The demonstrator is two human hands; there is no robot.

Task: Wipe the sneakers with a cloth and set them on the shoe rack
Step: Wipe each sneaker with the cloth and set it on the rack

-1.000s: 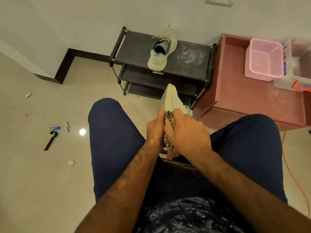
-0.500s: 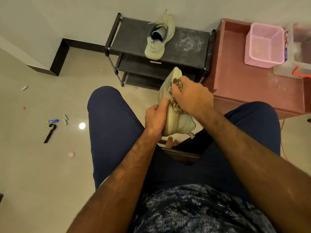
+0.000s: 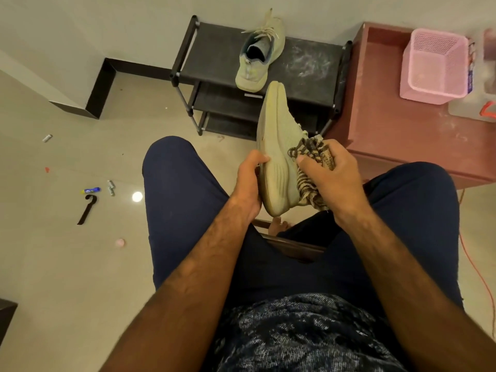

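The near knit sneaker (image 3: pixel 279 146) and far knit sneaker (image 3: pixel 253 73) are pale olive-beige, the far one lined grey-blue. The woven cloth (image 3: pixel 314 154) is striped brown and cream. The metal shoe rack (image 3: pixel 214 57) is black, smeared white; the mesh plastic basket (image 3: pixel 434 68) pink.

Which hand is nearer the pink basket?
Right. The right hand, gripping the cloth, is below-left of the pink basket; the left hand, holding the sneaker, is farther left.
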